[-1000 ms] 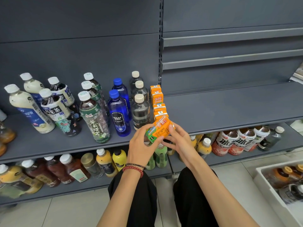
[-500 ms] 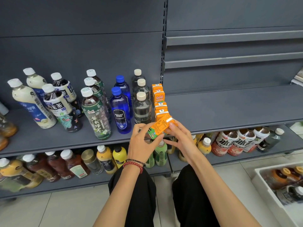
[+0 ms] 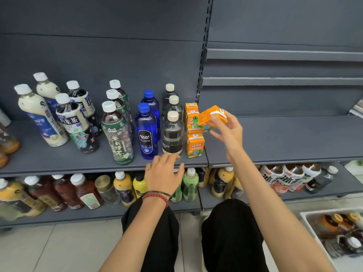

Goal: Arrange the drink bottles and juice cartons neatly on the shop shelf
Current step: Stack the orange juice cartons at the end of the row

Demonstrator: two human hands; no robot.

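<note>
Your right hand (image 3: 225, 132) is pinching a small orange cardboard juice carton (image 3: 213, 117) between thumb and curled fingertips. It is gripping the white-edged top end and holding the carton tilted in the air, off the shelf. Judging by its size, the carton is going to feel light. The card is stiff enough to keep its shape but will likely dent under a hard squeeze, and the glossy print may be a little slippery. You are holding it by one end, so shifting the pinch to the two broad faces near the middle should give you a steadier set-down.

Just to the left of that hand, and partly behind the carton, a row of matching orange cartons (image 3: 194, 143) is running front to back on the grey metal shelf (image 3: 275, 138). Clear plastic bottles with cream caps (image 3: 172, 134) are standing tight against its far side. These neighbours look easy to knock over.

Below and to the right of the hand, bare shelf is stretching away, so that side is giving you the open room. The shelf's front lip is lying nearer to you than the hand.

Your left hand (image 3: 165, 173) is hanging lower and to the left, fingers loosely spread and holding nothing, at that front lip. I cannot tell whether it is touching the lip.
</note>
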